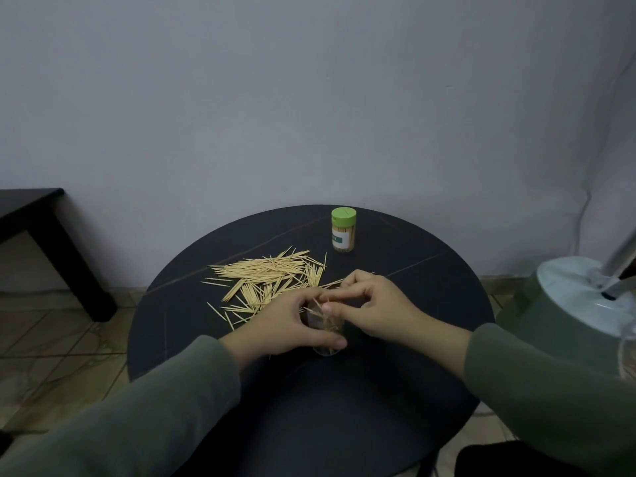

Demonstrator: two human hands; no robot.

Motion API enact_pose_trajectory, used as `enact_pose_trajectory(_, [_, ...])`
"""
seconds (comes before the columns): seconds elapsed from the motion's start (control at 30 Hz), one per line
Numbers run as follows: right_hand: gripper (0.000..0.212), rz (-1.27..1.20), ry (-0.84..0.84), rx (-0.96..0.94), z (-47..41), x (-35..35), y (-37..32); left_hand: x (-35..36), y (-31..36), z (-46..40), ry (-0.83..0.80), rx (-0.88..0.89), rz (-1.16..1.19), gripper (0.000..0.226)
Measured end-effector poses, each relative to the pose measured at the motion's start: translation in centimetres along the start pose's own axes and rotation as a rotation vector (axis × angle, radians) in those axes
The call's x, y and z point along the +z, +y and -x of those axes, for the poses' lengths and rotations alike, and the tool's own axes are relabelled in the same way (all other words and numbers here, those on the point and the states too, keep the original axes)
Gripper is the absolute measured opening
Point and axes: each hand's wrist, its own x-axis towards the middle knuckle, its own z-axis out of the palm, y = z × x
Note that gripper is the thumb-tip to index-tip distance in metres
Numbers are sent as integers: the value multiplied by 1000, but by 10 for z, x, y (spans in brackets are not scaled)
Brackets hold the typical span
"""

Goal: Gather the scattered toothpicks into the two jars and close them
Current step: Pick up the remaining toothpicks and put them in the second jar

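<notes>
Grey wall (309, 80) fills the background, with a tiled floor (51, 339) below it and 1 round black table (430, 287) in front of the person. At the table's centre stands 1 clear open jar (325, 333), upright, a few toothpicks already leaning inside it. The left hand (292, 327) is curled round the jar from its 9 o'clock side, thumb across the near wall. The right hand (375, 306) comes in from 3 o'clock and pinches a small bundle of toothpicks just above the jar's mouth; how many it holds is too small to tell.

The loose pile of toothpicks (268, 277) lies at about 11 o'clock from the jar, just beyond the left hand's knuckles — most lie with their long axis running roughly 9 to 3, a smaller fan nearer the jar pointing 12 to 6. The right hand is free to reach them; the left is busy steadying the jar.

At 12 o'clock, well apart, the second jar (343, 230) stands full and capped with a green lid (343, 215). A dark bench (41, 235) sits at far 9 o'clock, a fan base (568, 297) at 3 o'clock.
</notes>
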Motion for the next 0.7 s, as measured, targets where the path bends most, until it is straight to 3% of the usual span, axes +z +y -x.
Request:
enact_pose_trajectory(0.2, [17,22,78,-52,-2,-13,1,-3,-6,0,-59,14,28,73])
enact_pose_trajectory(0.37, [29,636,103,64,-10,-37,18,-12,-9,-7,124,-6,181,63])
enact_pose_trajectory(0.5, [33,886,0,193,-14,-50,35,-14,-18,-23,280,-42,-231,27])
enact_pose_trajectory(0.63, [24,881,-13,242,-20,-53,47,-11,-30,-43,118,-80,-644,50])
enact_pose_trajectory(0.7, [19,834,-18,247,-24,-52,51,-6,-28,-55,127,-68,-744,51])
